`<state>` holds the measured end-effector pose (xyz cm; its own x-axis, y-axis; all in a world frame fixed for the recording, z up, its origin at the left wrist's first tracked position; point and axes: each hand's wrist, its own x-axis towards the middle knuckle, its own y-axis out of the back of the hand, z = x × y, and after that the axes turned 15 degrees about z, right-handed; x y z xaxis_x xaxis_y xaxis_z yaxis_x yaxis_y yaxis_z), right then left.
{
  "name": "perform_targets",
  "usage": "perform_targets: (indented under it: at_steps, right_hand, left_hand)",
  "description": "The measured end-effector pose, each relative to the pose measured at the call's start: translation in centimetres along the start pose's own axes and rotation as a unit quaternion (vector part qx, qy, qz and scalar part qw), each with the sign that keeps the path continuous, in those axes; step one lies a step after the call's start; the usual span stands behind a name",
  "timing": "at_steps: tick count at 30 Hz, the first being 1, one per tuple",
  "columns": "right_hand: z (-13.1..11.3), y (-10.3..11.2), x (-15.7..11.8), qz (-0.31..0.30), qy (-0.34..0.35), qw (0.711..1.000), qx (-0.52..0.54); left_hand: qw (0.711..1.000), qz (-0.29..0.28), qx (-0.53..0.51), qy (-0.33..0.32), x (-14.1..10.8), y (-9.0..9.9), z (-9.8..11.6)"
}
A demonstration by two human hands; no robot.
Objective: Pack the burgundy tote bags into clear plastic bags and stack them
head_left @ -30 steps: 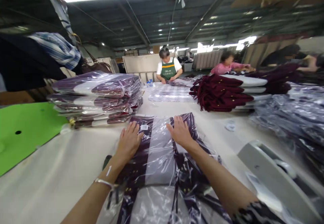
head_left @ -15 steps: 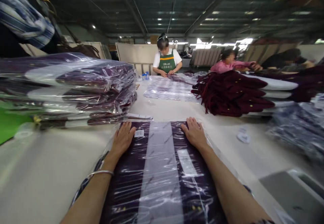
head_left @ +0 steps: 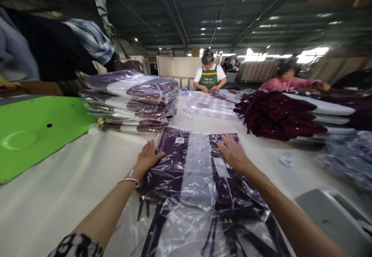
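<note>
A dark purple folded garment [head_left: 171, 172] in a clear plastic bag lies on the table in front of me. A pale strip [head_left: 198, 164] runs down its middle, with a small white label [head_left: 179, 140] and a larger one [head_left: 221, 167] beside it. My left hand [head_left: 148, 157] is at the bag's left edge, thumb spread towards the garment. Fingers extended, my right hand [head_left: 232, 152] lies flat on the bag near its far right corner. Nearer to me the plastic is wrinkled, and dark straps or hems show through it.
Stacked bagged garments [head_left: 130, 98] stand at the back left, by a green board [head_left: 43, 129]. On the right are a maroon garment pile [head_left: 279, 113], crumpled plastic bags [head_left: 348, 156] and a grey device [head_left: 322, 214]. A person in a green apron [head_left: 209, 77] works across the table.
The view has turned left, so the surroundings appear farther right. My left hand has shifted off the garment's top to its left edge. The bag's near part now looks more rumpled.
</note>
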<state>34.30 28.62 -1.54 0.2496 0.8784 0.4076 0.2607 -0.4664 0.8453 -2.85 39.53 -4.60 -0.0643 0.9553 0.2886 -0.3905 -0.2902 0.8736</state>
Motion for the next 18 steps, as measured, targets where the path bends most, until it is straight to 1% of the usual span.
perform_targets:
  at_steps: [2, 3, 5, 6, 8, 10, 12, 15, 18]
  right_hand:
    - [-1.0, -0.4, -4.0, -0.025, 0.051, 0.998, -0.005]
    - [-1.3, -0.9, -5.8, -0.047, 0.067, 0.997, -0.012]
    - [-1.5, -1.9, -8.5, -0.098, 0.081, 0.992, -0.027]
    - [-1.5, -2.3, -9.3, -0.116, 0.085, 0.989, -0.031]
    - [-1.4, -2.7, -9.9, -0.129, 0.096, 0.986, -0.032]
    - [-1.4, -2.6, -9.7, -0.128, 0.102, 0.986, -0.030]
    - [-1.6, -2.3, -9.3, -0.127, 0.095, 0.987, -0.025]
    - [-1.7, -1.8, -9.0, -0.120, 0.075, 0.990, -0.002]
    - [-1.3, -1.3, -9.4, -0.116, 0.066, 0.990, 0.034]
  left_hand:
    - [0.997, -0.050, -0.011, 0.058, -1.7, 1.6, -1.5]
    - [0.994, -0.066, -0.017, 0.082, -2.2, 2.2, -1.9]
    - [0.989, -0.089, -0.032, 0.116, -2.5, 3.0, -2.1]
    - [0.985, -0.104, -0.044, 0.130, -2.5, 3.2, -1.9]
    - [0.977, -0.136, -0.077, 0.148, -2.2, 3.6, -1.4]
    - [0.964, -0.174, -0.124, 0.161, -2.0, 4.1, -0.7]
    - [0.945, -0.213, -0.179, 0.170, -2.2, 4.9, 0.1]
    - [0.911, -0.261, -0.269, 0.169, -3.3, 6.0, 1.3]
    - [0.887, -0.269, -0.342, 0.153, -5.1, 7.0, 2.5]
